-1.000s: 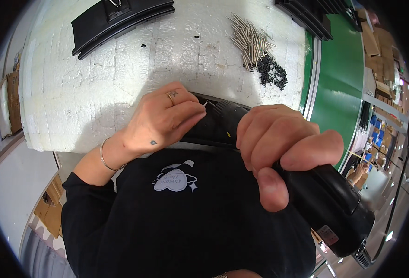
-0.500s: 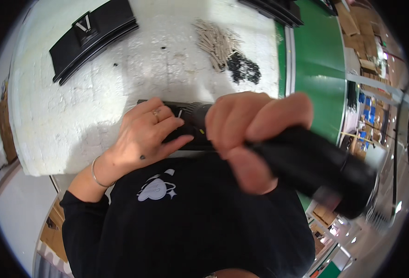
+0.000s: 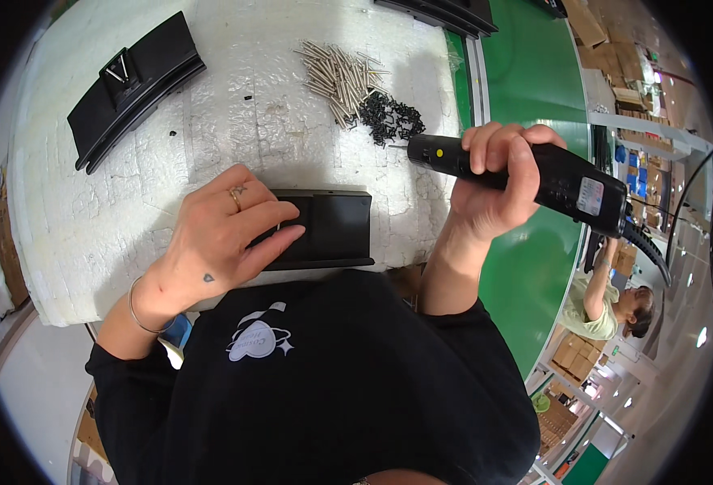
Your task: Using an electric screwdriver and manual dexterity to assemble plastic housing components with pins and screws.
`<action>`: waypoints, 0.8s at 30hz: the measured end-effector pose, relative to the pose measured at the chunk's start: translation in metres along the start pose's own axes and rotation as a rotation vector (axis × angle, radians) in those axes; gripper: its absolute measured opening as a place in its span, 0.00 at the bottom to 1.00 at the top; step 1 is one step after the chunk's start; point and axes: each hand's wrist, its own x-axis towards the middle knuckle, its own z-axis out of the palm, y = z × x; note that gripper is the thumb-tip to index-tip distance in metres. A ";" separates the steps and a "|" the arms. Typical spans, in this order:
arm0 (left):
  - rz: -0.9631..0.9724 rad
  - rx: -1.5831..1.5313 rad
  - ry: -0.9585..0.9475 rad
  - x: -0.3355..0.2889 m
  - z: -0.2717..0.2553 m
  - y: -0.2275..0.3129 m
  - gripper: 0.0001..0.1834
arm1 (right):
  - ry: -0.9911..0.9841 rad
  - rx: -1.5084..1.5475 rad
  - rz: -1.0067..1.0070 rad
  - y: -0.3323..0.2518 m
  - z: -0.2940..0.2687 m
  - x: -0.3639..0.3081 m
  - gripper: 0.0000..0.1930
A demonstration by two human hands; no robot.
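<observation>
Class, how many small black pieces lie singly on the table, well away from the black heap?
2: one small black piece left of the heap of silver metal rods; another between the upper-left curved black plastic panel and the left hand. Others may be hidden beneath things.

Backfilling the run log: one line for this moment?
left hand: over black panel; right hand: grips black corded driver; bit: near black screws; metal pins: piled beyond panel

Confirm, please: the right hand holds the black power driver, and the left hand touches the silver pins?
Not quite: the left hand is at the black panel, not the pins; the head view shows this. The right hand does hold the driver.
</observation>
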 end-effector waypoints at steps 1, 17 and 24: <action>0.011 -0.001 -0.016 0.003 0.000 0.000 0.11 | 0.014 -0.005 0.004 0.002 0.001 0.001 0.08; 0.156 0.054 -0.073 0.079 0.052 -0.022 0.05 | 0.029 -0.016 0.026 0.003 -0.001 0.004 0.09; 0.196 0.181 -0.155 0.085 0.071 -0.037 0.08 | -0.019 0.189 -0.021 -0.012 -0.004 0.002 0.12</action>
